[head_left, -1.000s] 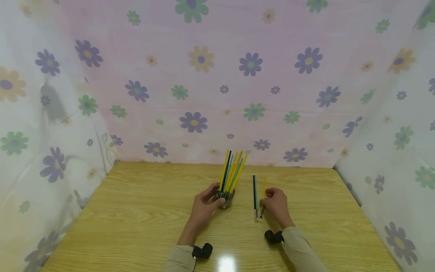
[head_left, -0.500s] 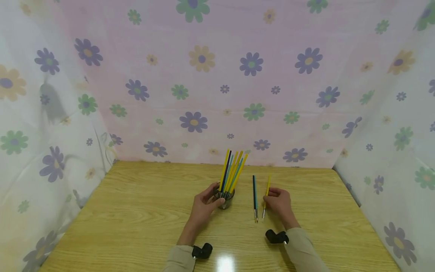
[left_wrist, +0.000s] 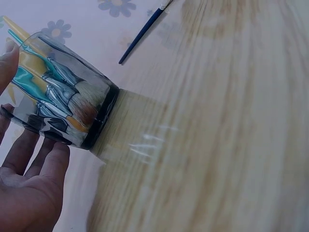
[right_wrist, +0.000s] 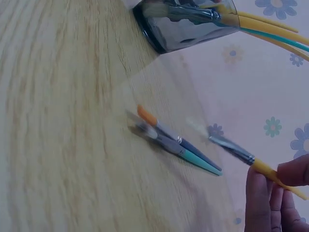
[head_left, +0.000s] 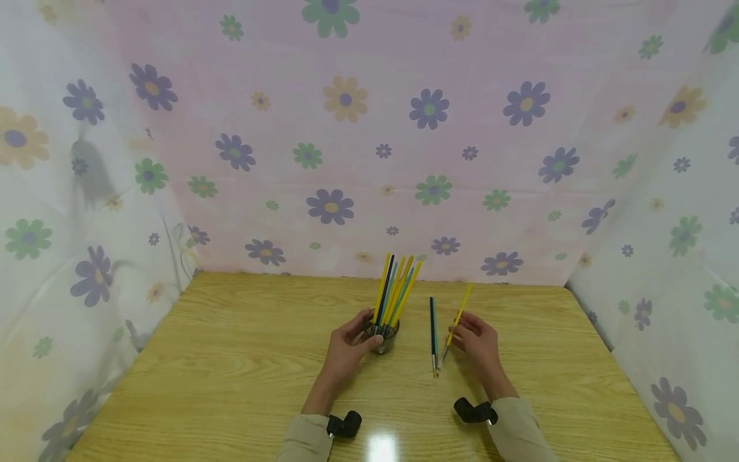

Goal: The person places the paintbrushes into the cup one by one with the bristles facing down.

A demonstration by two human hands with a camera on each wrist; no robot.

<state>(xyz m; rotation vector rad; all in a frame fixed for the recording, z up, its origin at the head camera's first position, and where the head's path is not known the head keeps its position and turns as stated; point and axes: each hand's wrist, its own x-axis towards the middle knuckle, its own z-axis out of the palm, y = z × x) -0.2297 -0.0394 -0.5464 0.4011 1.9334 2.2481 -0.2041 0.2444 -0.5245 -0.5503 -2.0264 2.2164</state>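
My left hand (head_left: 344, 351) holds a clear drinking glass (left_wrist: 102, 118) that stands upright on the table, thumb on the near side and fingers round the other. Several paintbrushes (head_left: 396, 292) with yellow, dark and turquoise handles lean in it, bristles down. To the right, my right hand (head_left: 480, 341) pinches a yellow paintbrush (right_wrist: 264, 169) by its handle, tilted, its pale bristles pointing down and leftward. The right wrist view shows this brush held apart from the others. Between the hands lie a dark blue paintbrush (head_left: 432, 324) and a turquoise paintbrush (right_wrist: 200, 163), side by side and touching.
The wood-grain table (head_left: 242, 359) extends to both sides of the hands. Flower-printed cloth (head_left: 369, 128) hangs behind it and along both sides. A black wrist camera (head_left: 344, 425) sits on the left wrist, and another black wrist camera (head_left: 475, 410) on the right.
My right hand has drawn the yellow paintbrush rightward, away from the two lying brushes, and tilted its handle end further to the right. The left hand and the glass keep their place.
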